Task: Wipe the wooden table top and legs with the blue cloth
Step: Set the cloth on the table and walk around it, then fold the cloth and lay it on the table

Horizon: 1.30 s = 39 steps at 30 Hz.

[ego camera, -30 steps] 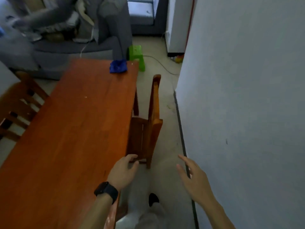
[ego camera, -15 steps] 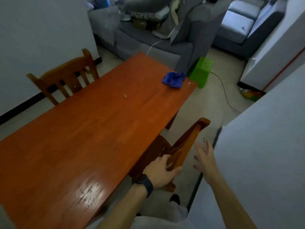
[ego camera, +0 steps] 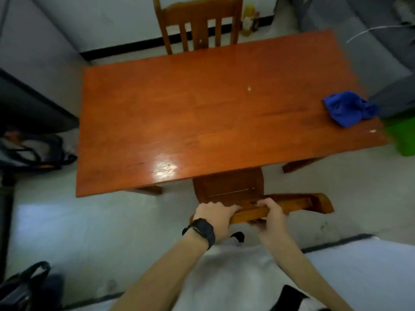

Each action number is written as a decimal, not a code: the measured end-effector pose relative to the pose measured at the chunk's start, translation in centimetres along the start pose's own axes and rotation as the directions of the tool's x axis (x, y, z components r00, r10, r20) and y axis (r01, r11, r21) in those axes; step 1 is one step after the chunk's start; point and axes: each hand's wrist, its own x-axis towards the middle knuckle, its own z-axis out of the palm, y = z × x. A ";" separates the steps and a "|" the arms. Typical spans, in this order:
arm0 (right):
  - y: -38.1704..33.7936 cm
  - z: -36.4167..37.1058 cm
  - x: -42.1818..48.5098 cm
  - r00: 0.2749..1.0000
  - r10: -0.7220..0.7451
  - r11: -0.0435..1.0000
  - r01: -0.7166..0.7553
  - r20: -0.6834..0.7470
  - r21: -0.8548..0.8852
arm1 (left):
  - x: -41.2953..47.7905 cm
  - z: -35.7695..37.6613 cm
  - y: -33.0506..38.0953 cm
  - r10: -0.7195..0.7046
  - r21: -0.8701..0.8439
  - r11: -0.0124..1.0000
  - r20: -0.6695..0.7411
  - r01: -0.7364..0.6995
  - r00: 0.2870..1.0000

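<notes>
The wooden table fills the middle of the view, its top reddish-brown with a glossy patch near the front edge. A crumpled blue cloth lies on the top near the right end. Two small pale crumbs sit on the wood. Tucked under the near edge is a wooden chair. My left hand, with a black watch on the wrist, and my right hand both grip the chair's top rail. Two table legs show below the front edge.
A second wooden chair stands at the table's far side against the wall. A grey sofa is at the upper right, a green stool by the table's right end. Dark bags lie on the floor at left.
The view has swung round to face the table's long side. My right hand, open in the air before, has closed on the chair's top rail beside my left hand.
</notes>
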 end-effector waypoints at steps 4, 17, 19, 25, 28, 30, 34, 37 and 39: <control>0.0 0.3 0.6 0.999 0.053 0.996 -0.053 0.007 0.069 | 0.1 -0.8 0.1 0.009 0.100 0.995 0.022 -0.011 1.000; -3.9 3.4 1.3 0.976 0.082 0.996 -0.086 0.201 0.009 | 3.2 -4.8 -2.9 -0.088 0.230 0.968 -0.057 0.098 0.995; -4.1 2.2 2.1 0.967 0.095 0.993 -0.074 0.236 -0.096 | 3.1 -4.0 -2.4 -0.143 0.173 0.974 -0.036 0.147 0.989; -5.2 -4.2 3.4 0.926 0.018 0.845 0.187 0.377 -0.500 | 6.0 -5.5 0.9 -0.134 -0.363 0.908 0.222 0.209 0.966; -7.0 -8.4 3.6 0.838 -0.142 0.431 0.531 0.526 -0.729 | 8.8 -8.2 3.0 -0.022 -0.636 0.753 0.228 0.167 0.973; -9.5 -10.6 3.8 0.832 -0.170 0.226 0.555 0.528 -0.801 | 11.4 -9.9 4.4 -0.016 -0.652 0.751 0.146 0.109 0.989; -15.1 -14.0 5.4 0.859 -0.340 0.215 0.468 0.383 -0.857 | 18.0 -12.8 7.5 -0.005 -0.457 0.889 -0.032 -0.010 0.999; -19.8 -15.0 5.6 0.828 -0.484 0.224 0.428 0.282 -0.875 | 22.4 -15.3 10.7 0.091 -0.414 0.906 0.000 -0.082 0.996; -22.9 -14.9 6.2 0.788 -0.566 0.226 0.430 0.241 -0.874 | 25.5 -17.0 12.7 0.142 -0.392 0.911 0.004 -0.129 0.990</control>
